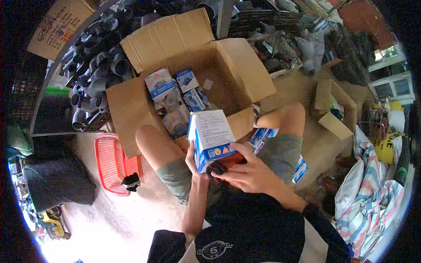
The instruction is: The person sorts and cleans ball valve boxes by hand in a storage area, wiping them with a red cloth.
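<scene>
Fingers of the left hand (pixel 191 163) are curled closed around the left side of 1 blue-and-white printed carton (pixel 212 131), held tilted at the near side of the open corrugated cardboard box (pixel 245 68). The right hand (pixel 252 173) is bent closed on a black-and-red object (pixel 215 168) at the carton's near end; whether this sits partly inside is unclear. The step seems to be 2-handed handling, and the next move calls for steady left-hand support.

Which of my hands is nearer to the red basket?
Left. Your left hand, on the box, is to the right of the red basket, across a gap; your right hand is farther right, by the box's right edge.
</scene>
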`<act>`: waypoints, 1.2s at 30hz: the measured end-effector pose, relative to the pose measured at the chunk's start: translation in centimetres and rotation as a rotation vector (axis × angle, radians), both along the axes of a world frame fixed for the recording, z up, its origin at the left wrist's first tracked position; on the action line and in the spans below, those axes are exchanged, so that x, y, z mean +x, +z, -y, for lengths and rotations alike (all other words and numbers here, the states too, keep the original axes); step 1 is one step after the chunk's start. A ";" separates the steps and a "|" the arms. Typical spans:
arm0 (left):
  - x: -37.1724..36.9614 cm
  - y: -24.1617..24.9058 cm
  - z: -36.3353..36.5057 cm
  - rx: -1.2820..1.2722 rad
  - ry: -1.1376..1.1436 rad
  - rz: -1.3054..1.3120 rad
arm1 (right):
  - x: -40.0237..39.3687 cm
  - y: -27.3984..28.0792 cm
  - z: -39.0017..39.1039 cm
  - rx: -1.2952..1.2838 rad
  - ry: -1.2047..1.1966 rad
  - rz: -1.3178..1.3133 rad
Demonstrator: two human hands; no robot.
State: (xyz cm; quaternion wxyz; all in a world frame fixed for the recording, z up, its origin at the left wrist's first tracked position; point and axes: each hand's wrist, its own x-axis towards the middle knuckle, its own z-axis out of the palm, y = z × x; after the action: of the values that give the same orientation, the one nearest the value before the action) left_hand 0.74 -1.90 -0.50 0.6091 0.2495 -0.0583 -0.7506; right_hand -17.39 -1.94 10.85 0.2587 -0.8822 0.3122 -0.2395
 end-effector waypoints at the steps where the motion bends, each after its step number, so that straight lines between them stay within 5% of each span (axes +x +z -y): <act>1: 0.4 -0.1 0.1 -0.047 -0.002 0.041 | 0.1 -0.4 0.1 -0.015 -0.013 0.088; 4: 0.4 -0.9 -0.3 -0.023 0.011 -0.537 | 0.0 -1.5 -1.1 0.157 -0.236 0.403; 5: 0.5 -1.7 -0.7 -0.002 0.013 -0.367 | 0.2 -2.4 -1.9 0.248 -0.350 0.630; 9: 0.2 -3.9 -1.5 -0.018 0.087 -0.414 | -2.0 -4.5 -2.0 0.980 -0.667 1.319; 13: 0.4 -3.3 -1.0 0.019 0.072 -0.092 | -2.8 -4.7 -0.7 1.512 -0.119 1.767; 16: 0.7 -2.4 -1.2 -0.087 0.042 0.256 | -0.1 -4.7 -2.8 1.481 -0.436 1.488; 17: 0.2 -1.1 -0.6 -0.187 0.004 0.205 | -0.1 -4.9 -2.9 1.418 -0.435 1.427; 20: -0.5 4.3 0.6 -0.044 -0.086 0.720 | -0.2 -5.7 -3.0 1.225 -0.436 1.241; 21: -0.3 3.5 0.4 -0.097 -0.125 0.779 | -0.2 -4.8 -2.4 0.983 -0.418 1.121; 24: -0.5 3.0 -1.0 -0.205 -0.175 0.569 | 0.3 -4.2 -1.8 0.820 -0.448 0.855; 28: 0.6 3.3 -1.4 0.020 -0.250 0.378 | 0.8 -2.1 -1.3 0.857 -0.470 0.766; 33: 0.7 6.6 -0.1 -0.028 -0.341 0.572 | 0.5 -0.8 -1.0 0.762 -0.504 0.624; 36: -0.7 8.4 1.0 -0.101 -0.270 0.468 | 0.6 -0.3 -0.6 0.520 -0.516 0.413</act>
State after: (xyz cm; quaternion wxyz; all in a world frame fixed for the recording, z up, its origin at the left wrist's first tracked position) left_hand -0.01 -2.89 7.87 0.4852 0.3752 -0.2676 -0.7431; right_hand -16.81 -1.37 10.51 0.4617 -0.6138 0.5145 -0.3814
